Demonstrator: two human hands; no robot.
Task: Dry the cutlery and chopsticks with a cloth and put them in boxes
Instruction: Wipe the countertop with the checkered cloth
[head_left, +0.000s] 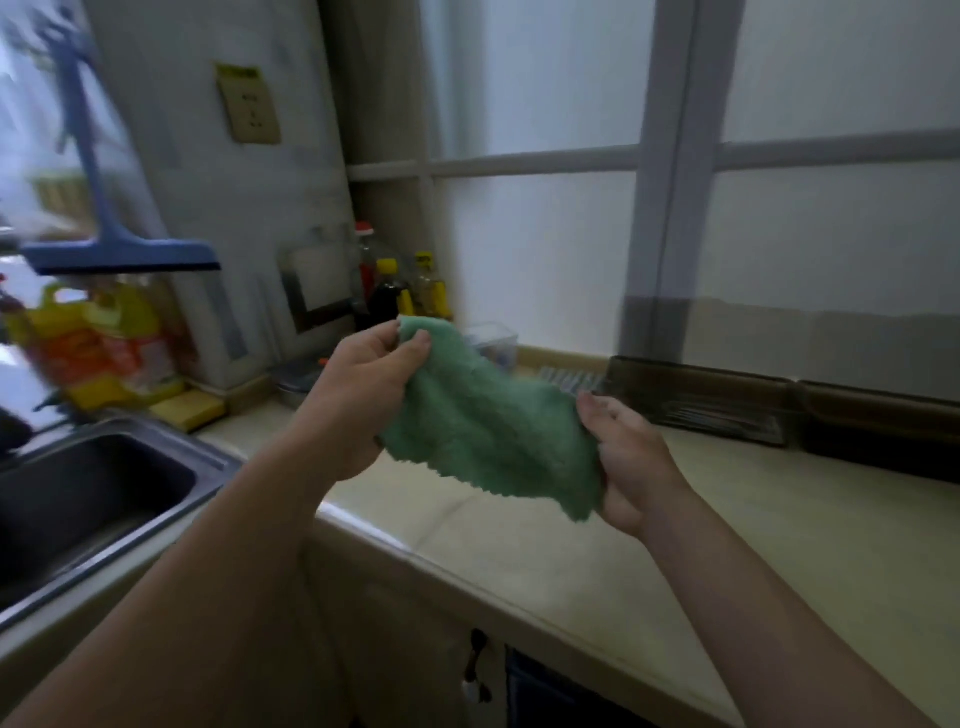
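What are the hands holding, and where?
Both hold the green cloth: left hand pinches its top corner, right hand grips the opposite edge.

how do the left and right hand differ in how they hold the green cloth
The left hand is higher and pinches the top corner of the green cloth, with fingertips showing on its front. The right hand is lower and grips the lower right edge. Both hold it up off the counter.
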